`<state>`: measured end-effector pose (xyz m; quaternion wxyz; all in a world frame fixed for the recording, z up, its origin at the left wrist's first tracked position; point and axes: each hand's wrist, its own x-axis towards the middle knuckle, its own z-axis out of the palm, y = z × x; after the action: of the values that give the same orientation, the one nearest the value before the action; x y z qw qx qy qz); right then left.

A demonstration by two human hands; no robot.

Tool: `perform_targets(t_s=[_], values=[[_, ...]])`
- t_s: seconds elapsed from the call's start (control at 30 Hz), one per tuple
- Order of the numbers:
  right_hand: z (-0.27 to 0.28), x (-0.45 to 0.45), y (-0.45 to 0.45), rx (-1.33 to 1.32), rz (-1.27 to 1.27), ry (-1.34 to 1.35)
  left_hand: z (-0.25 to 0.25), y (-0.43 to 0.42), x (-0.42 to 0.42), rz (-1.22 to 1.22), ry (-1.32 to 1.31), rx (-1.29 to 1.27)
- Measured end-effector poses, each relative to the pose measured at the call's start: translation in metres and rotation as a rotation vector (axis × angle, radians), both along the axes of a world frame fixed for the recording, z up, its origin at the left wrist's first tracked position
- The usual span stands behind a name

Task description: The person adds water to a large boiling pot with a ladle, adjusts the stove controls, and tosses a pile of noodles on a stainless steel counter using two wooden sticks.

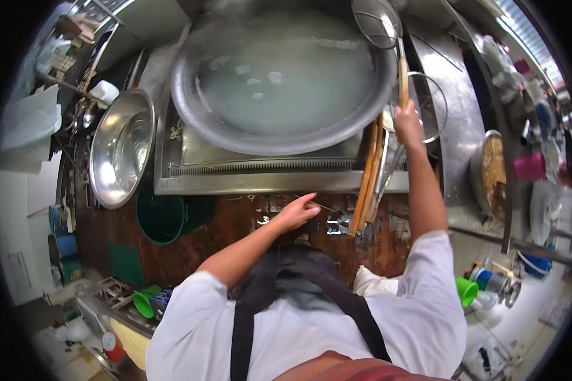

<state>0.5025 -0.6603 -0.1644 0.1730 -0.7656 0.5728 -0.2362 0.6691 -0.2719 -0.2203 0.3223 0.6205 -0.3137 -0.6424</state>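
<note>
My right hand (408,124) is closed around the wooden handle of a wire skimmer (376,24), whose round mesh head is raised over the right rim of a large metal pot (279,145). Cloudy, steaming liquid (286,82) fills the pot, with a few pale patches on its surface. In front of the stove, my left hand (297,213) hangs in the air with its fingers loosely apart, and I see nothing in it. Just left of my right forearm, several long wooden and metal handles (367,181) lean across the stove edge.
A wide steel basin (122,149) stands left of the stove (254,184), above a dark green bucket (161,218). To the right are a steel counter (450,95), a round wire hoop (443,108) and a food-filled pot (493,171). The brown floor (229,222) looks wet.
</note>
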Motion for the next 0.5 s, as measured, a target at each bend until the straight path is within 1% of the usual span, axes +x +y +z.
perform_targets(t_s=[0.03,0.07,0.1,0.17,0.23,0.27,0.33,0.37,0.43,0.5], values=[[-0.003,0.028,-0.033,-0.017,0.036,0.053,-0.006,0.026,0.016,0.142,0.080,0.032],[-0.009,0.055,-0.063,-0.032,0.070,0.108,-0.004,0.053,0.033,0.245,0.073,0.069],[-0.010,0.085,-0.085,0.065,0.041,0.123,-0.001,0.081,0.048,0.348,0.067,0.108],[-0.016,0.152,-0.125,0.205,-0.015,0.135,0.003,0.137,0.072,0.584,0.059,0.104],[-0.022,0.218,-0.146,0.344,-0.062,0.074,0.024,0.185,0.082,0.808,-0.003,0.124],[-0.018,0.246,-0.140,0.445,-0.102,-0.018,0.022,0.211,0.085,0.905,-0.033,0.142],[-0.026,0.298,-0.133,0.470,-0.016,0.017,0.028,0.248,0.082,1.040,-0.046,0.173],[-0.022,0.319,-0.126,0.658,-0.056,-0.070,0.030,0.259,0.079,1.063,-0.038,0.163],[-0.029,0.348,-0.083,0.665,0.073,0.048,0.034,0.278,0.074,1.098,-0.018,0.141],[-0.025,0.359,-0.046,0.646,0.185,0.158,0.027,0.288,0.072,1.091,0.009,0.136]])
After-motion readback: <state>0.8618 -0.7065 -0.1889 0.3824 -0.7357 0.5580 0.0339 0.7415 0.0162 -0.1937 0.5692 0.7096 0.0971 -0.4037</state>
